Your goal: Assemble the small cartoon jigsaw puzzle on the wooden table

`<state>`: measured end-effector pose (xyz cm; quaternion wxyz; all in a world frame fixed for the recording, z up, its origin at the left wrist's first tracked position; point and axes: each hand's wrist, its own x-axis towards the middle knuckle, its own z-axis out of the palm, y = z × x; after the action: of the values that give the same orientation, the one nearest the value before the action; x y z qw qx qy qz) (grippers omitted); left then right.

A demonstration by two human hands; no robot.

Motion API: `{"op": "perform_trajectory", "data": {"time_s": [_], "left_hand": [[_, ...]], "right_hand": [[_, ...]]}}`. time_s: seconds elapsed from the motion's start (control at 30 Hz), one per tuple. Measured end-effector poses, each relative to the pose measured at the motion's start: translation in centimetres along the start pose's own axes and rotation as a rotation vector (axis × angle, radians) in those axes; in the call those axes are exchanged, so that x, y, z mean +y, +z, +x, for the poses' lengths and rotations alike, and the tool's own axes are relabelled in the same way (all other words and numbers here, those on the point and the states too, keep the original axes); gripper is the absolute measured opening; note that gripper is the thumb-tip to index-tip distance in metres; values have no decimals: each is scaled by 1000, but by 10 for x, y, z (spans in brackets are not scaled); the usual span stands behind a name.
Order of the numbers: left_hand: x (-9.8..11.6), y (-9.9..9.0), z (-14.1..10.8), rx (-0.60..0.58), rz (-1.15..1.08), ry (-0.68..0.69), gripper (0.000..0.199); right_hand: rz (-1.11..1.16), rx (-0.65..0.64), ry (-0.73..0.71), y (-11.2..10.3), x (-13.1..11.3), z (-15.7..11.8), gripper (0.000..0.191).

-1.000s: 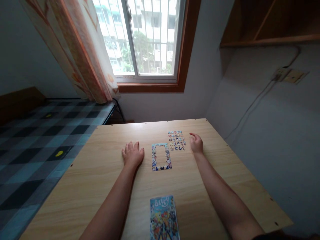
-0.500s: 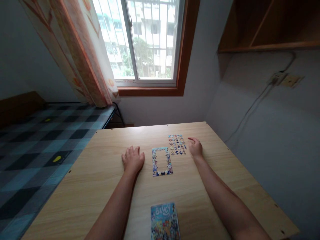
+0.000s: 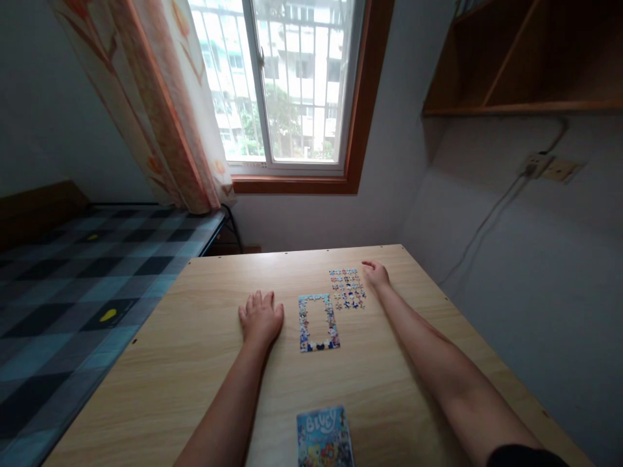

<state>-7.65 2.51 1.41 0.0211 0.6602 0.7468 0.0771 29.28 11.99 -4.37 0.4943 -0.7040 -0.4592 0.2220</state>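
Observation:
My left hand [image 3: 261, 318] lies flat on the wooden table, fingers spread, to the left of a rectangular jigsaw puzzle border [image 3: 304, 325]. That border is joined into a frame around bare wood. Loose puzzle pieces [image 3: 347, 289] lie in rows up and to the right of it. My right hand [image 3: 377, 275] is at the upper right corner of these rows. Its index finger reaches left and the other fingers are loosely bent; no piece can be made out in it. Nearer me is a blue puzzle box [image 3: 325, 438] marked "Bluey".
The wooden table [image 3: 195, 389] stretches away toward the wall below a window [image 3: 302, 84]. A bed with a checked cover [image 3: 63, 285] is along its left side. On the right wall are a shelf [image 3: 525, 107] and a socket with a cable [image 3: 538, 165].
My right hand has moved slightly away from me and left, toward the top corner of the loose pieces. The left hand stays flat in place. The camera view has tilted up a little.

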Motion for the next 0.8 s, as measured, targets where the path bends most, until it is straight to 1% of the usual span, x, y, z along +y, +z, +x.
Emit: {"op": "perform_trajectory", "data": {"time_s": [0.13, 0.23, 0.33, 0.4, 0.6, 0.67, 0.8], "left_hand": [[0, 0, 0, 3, -6, -4, 54], [0, -1, 0, -4, -12, -7, 55], [1, -2, 0, -2, -10, -9, 54], [1, -2, -1, 8, -7, -5, 54], [0, 2, 0, 14, -6, -3, 53], [-1, 3, 0, 13, -2, -4, 54], [0, 1, 0, 10, 12, -4, 54]], "right_hand": [[0, -75, 15, 11, -3, 13, 15], [5, -106, 21, 16, -2, 19, 21], [22, -109, 12, 15, 2, 19, 17], [44, -110, -3, 11, 4, 17, 18], [115, -117, -42, -4, 5, 12, 32], [123, -126, -48, -3, 3, 13, 33], [109, -148, -53, 6, 0, 15, 31]]}}
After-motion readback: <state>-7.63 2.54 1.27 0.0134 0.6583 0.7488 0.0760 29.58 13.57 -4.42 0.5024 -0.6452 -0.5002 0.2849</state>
